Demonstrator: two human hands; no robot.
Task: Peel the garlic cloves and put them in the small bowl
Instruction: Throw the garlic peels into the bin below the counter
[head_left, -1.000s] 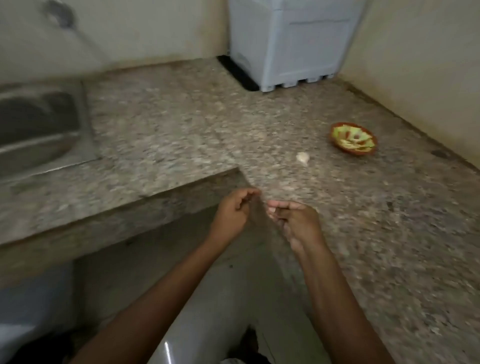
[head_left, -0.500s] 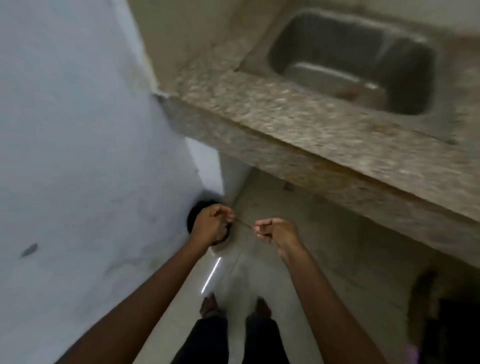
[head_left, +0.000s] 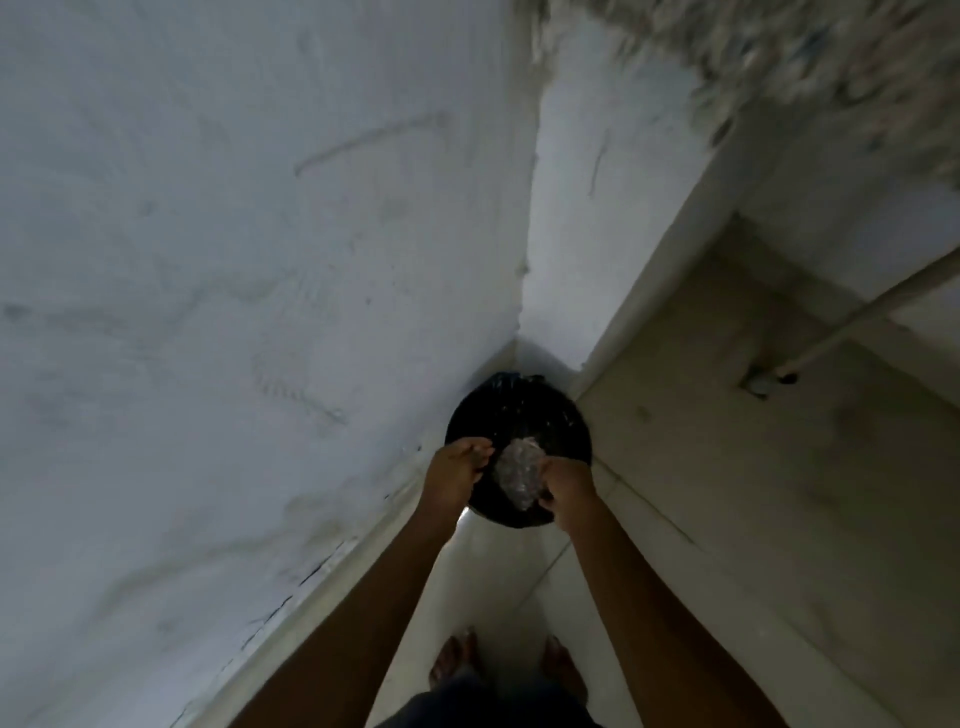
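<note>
Neither garlic cloves nor the small bowl appear in this view. I look straight down at a round black bin (head_left: 519, 415) standing on the floor in a wall corner. Both hands hover over its mouth with a crumpled piece of clear plastic (head_left: 518, 475) stretched between them. My left hand (head_left: 457, 470) pinches the plastic's left edge with curled fingers. My right hand (head_left: 567, 491) grips its right side, fingers curled inward.
A pale plastered wall (head_left: 234, 312) fills the left. The blurred edge of the granite counter (head_left: 779, 47) shows at top right, with a white pipe (head_left: 857, 322) beneath it. My bare feet (head_left: 457, 660) stand on light floor tiles just behind the bin.
My view swung from the counter, with its bowl and garlic, down past the sink to the floor corner. Both hands, holding the thin plastic, went from counter height to over the black bin.
</note>
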